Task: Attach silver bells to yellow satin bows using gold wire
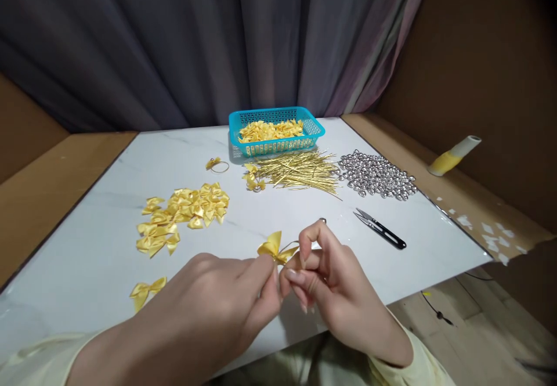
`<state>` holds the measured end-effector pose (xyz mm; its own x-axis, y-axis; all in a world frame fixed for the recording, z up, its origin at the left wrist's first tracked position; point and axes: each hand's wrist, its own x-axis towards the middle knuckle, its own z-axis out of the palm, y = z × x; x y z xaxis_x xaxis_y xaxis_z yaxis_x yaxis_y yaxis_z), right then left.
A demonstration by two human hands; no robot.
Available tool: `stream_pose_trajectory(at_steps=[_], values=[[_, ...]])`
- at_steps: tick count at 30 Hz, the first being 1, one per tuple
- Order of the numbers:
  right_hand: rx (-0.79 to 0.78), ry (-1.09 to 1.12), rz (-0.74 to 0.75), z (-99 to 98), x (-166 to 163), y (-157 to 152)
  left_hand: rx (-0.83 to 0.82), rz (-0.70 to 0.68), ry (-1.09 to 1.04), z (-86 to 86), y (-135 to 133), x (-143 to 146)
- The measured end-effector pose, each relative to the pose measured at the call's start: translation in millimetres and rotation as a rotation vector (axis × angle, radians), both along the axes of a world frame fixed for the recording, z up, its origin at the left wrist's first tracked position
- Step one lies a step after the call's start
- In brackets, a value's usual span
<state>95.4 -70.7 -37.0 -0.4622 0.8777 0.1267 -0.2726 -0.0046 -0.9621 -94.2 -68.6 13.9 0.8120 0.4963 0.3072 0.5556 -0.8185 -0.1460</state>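
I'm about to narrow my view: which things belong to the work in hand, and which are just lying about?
Likely part of it:
yellow bow at the left hand and right hand
loose bows
gold wires
silver beads
blue basket
snips

Seemingly just lying about:
white-and-yellow tube
pale scraps
dark floor cord

Held bow (273,243): satiny cloth, soft sheen. Wires (298,171) look shiny, metallic. Beads (376,174): smooth, mirror-glossy. Snips (383,232): metal blades, smooth dark handle. Basket (242,150): smooth, perforated plastic. Bench (256,215) is glossy, marble-patterned. Curtain (209,43): matt cloth.
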Motion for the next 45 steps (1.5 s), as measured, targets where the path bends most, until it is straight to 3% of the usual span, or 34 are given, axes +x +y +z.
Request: stream_pose_trajectory(at_steps=[6,16,28,36,40,45], values=[[0.145,-0.159,-0.075,0.8,0.3,1.0,0.070,0.057,-0.038,-5.0,-3.6,6.4],[0.147,-0.130,-0.082,3.8,1.0,1.6,0.061,0.092,-0.050,-8.2,-3.2,-6.0],[0.243,-0.245,-0.097,6.3,3.1,0.1,0.081,0.123,-0.038,-3.6,-4.2,-3.4],[0.440,-0.472,-0.170,13.8,10.3,-6.9,0.044,0.154,-0.036,-7.2,-6.9,-7.2],[0.494,-0.421,-0.223,10.2,8.8,-5.5,0.007,0.182,-0.029,-8.9,-9.5,-7.4],[0.555,-0.328,-0.400,5.8,3.6,-4.8,0.070,0.162,-0.068,-10.2,-11.9,0.9]])
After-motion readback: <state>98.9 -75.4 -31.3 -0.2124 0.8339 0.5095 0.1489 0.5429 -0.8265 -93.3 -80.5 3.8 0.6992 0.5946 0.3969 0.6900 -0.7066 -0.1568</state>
